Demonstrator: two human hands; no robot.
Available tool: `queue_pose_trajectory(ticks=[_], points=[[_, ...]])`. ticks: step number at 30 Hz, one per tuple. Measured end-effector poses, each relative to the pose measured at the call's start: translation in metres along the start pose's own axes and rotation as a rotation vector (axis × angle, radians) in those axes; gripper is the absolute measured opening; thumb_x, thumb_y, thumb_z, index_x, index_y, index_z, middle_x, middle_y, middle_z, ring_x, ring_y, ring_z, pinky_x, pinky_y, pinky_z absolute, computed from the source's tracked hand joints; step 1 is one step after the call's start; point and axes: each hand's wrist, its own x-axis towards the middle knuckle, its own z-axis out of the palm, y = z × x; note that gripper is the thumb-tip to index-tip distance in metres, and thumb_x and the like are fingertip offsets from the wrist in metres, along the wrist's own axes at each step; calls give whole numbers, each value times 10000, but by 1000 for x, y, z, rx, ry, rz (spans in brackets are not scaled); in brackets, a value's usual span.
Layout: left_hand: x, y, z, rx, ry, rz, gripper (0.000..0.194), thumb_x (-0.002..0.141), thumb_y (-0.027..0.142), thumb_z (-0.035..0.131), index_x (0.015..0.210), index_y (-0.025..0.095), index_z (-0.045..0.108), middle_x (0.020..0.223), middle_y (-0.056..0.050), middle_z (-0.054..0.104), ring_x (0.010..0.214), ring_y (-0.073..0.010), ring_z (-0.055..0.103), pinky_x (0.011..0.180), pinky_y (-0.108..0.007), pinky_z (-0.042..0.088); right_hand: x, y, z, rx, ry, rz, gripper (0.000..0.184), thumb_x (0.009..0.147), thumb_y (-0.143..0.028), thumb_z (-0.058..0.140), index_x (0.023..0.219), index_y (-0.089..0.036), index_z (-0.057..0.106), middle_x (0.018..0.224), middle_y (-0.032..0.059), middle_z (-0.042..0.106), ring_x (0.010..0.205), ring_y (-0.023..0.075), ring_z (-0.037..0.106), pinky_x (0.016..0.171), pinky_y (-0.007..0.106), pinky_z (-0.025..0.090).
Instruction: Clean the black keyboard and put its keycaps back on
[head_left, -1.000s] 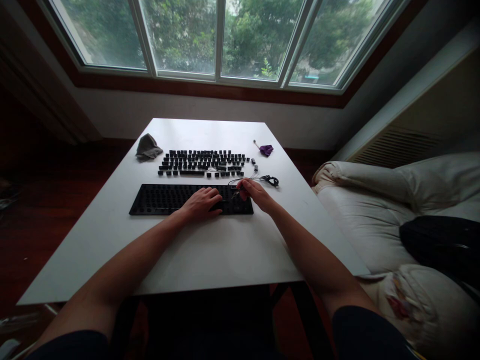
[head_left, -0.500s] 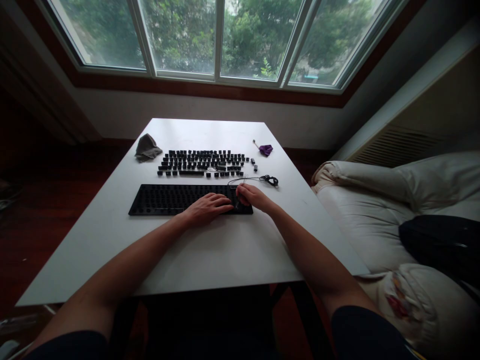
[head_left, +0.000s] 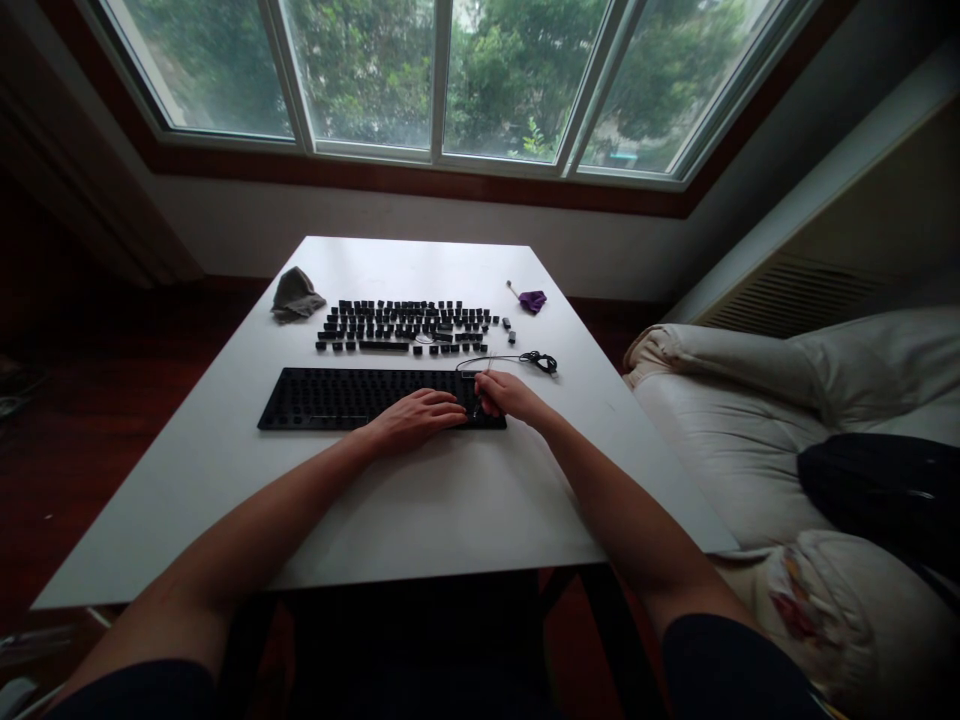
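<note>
A black keyboard without its keycaps lies flat on the white table. My left hand rests on its right part, palm down, fingers stretched out and lying together. Beside it, my right hand is closed in a pinch over the keyboard's right end. Thin wires stick up from its fingers, looking like the end of a wire keycap puller. The tool's lower end points down at the keyboard and is too small to make out. Behind the keyboard, loose black keycaps stand in rows.
A coiled black cable runs from the keyboard's back right. Small grey pieces lie right of the keycaps. A grey cloth is at the table's back left, a purple cloth at the back right. A pale sofa stands to the right.
Hardly anything differs. My right hand has shifted very slightly over the keyboard's right end, still pinching the tool. My left hand stays on the keyboard.
</note>
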Motion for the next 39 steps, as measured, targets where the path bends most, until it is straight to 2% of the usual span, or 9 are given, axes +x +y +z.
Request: queue_pose_trajectory(ticks=[7,10,13,17,22,28,34,36,39], points=[[-1,-2,3,-8,2,-16,397,996,171,504,1378,252,578,1414,-55,613,1366,-221,484,1139,-399,363,-18,-20,-10,-32,-157,-134,320,937,-501,555,956,-187,612,651,-6,664,562,133,592,548,233,456],[-1,-2,4,-10,9,-18,416,993,173,511,1396,258,563,1412,-56,613,1367,-219,485,1141,-398,363,-29,-33,-18,-135,-242,-200,332,898,-486,626,1009,-176,672,698,6,687,603,133,591,551,223,421],[-1,-3,4,-14,14,-23,427,986,159,512,1396,265,566,1409,-55,615,1365,-214,489,1142,-396,366,-38,-43,-24,-264,-298,-255,324,879,-466,658,1014,-179,723,704,-4,690,551,107,526,513,222,354],[-1,-3,4,-30,10,-29,428,973,150,529,1381,266,581,1412,-55,614,1364,-213,489,1141,-403,373,-43,-50,-24,-367,-322,-314,235,864,-409,679,973,-218,760,686,-18,685,578,119,563,557,229,378],[0,-4,3,-62,20,-34,438,960,135,531,1369,280,596,1388,-57,631,1352,-219,504,1135,-417,386,-42,-50,-17,-381,-250,-355,141,831,-345,716,908,-241,770,690,-15,697,620,142,599,613,243,405],[1,-3,2,-93,32,-50,411,977,153,498,1348,286,616,1377,-46,640,1339,-219,515,1128,-415,393,-39,-45,-19,-355,-178,-346,186,802,-333,755,965,-243,747,772,-3,720,682,161,621,633,245,424],[-1,-3,-1,-129,36,-45,380,971,239,562,1345,280,619,1390,-50,631,1342,-234,509,1140,-429,379,-38,-45,-21,-400,-180,-365,159,852,-364,724,925,-223,728,668,-17,680,617,139,607,604,234,410],[-1,-3,-1,-135,41,-54,373,970,224,564,1334,277,625,1380,-44,639,1334,-227,514,1138,-427,379,-37,-42,-24,-358,-183,-352,213,847,-411,730,912,-209,714,639,-15,670,593,137,602,587,235,423],[0,-4,0,-158,51,-61,373,958,207,580,1320,282,632,1363,-37,652,1324,-219,520,1133,-424,381,-38,-38,-36,-141,-110,-320,325,856,-500,706,918,-183,675,688,25,704,624,166,655,604,266,497]])
